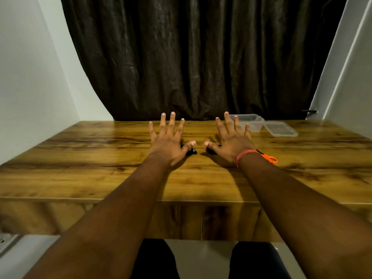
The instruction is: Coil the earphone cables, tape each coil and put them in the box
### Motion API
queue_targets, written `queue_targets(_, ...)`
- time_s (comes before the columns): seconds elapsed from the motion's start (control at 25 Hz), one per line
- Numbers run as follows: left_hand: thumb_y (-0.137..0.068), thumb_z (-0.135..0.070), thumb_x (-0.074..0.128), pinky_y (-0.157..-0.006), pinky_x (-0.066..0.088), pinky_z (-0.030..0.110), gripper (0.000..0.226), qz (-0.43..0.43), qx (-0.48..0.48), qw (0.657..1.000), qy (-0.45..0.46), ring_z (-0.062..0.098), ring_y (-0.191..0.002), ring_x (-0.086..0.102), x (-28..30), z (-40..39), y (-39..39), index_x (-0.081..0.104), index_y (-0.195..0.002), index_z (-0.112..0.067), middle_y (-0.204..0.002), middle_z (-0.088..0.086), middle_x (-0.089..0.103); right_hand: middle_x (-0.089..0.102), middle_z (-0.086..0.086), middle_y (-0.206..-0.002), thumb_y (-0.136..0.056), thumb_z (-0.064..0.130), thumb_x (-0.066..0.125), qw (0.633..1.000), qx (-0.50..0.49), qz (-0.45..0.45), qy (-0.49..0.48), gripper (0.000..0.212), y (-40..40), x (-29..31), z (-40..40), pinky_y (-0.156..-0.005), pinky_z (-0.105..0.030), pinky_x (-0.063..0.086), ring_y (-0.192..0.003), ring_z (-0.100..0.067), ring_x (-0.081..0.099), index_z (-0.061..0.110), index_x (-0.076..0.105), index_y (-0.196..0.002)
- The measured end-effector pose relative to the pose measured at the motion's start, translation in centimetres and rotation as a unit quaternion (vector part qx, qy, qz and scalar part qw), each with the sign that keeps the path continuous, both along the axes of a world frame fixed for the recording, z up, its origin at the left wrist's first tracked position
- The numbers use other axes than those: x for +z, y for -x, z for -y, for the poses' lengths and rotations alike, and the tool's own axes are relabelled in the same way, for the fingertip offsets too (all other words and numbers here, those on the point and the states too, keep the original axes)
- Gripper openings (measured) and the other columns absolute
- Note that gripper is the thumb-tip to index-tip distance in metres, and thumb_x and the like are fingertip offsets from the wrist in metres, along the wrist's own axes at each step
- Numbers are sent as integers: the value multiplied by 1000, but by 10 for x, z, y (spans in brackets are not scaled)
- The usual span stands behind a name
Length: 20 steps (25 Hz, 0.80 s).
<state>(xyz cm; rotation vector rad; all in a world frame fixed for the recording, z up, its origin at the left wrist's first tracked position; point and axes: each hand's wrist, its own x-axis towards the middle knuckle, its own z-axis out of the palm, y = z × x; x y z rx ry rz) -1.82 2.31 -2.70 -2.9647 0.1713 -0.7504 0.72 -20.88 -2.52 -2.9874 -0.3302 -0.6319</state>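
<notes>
Head view: clear box (248, 120), lid (280, 128), orange scissors (270, 158) right.

You have two bare hands, the left hand (168, 144) and the right hand (231, 142), over the brown wooden table (80, 168). On that table: one clear plastic box (251, 121), one clear lid (280, 128), one orange-handled scissors (269, 158) (mostly hidden), and two small black items (unclear).

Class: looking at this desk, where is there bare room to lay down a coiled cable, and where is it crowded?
Free: the table's left part, from the left hand to the wall, and the near strip along the front edge, outside the forearms. Crowded: the middle, where dark items lie by both thumbs, and the far right with the right hand, box, lid and orange scissors.
</notes>
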Motion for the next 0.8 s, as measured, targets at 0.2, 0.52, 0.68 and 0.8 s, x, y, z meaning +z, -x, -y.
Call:
queue_targets(0.2,-79,-83,-9,-112,-9,67,89,-8,5,1000,13,32,-144,-29,7,-2,20,-19,-151,-31,-158,8,-28,-16,4,-162,-67,94,2,1000,1,0,-4,104,19,6,2,-114,-63,2,-149,-27,-11,34,-5,-152)
queue_targets(0.52,-82,-80,-10,-113,-9,66,85,-46,8,998,30,31,-143,-31,-26,-15,-9,-19,-150,-32,-158,6,-29,-19,4,-162,-69,93,10,996,56,-70,9,103,-6,-19,-9,-116,-59,0,-149,-26,-14,35,-10,-151)
queue_targets(0.68,-82,-80,-8,-113,-6,67,83,-52,-1,998,21,31,-146,-24,-31,-37,-57,-16,-151,-33,-161,6,-22,-11,-2,-163,-67,94,15,989,120,-85,29,108,-38,-19,-19,-116,-63,6,-150,-29,-5,32,-4,-152)
queue_targets(0.8,-86,-79,-1,-114,0,67,81,-40,-15,999,29,31,-149,-16,-43,-57,-91,-11,-153,-34,-164,5,-14,-4,-5,-164,-65,96,12,984,152,-81,43,110,-59,-26,-21,-115,-63,9,-150,-32,1,31,0,-152)
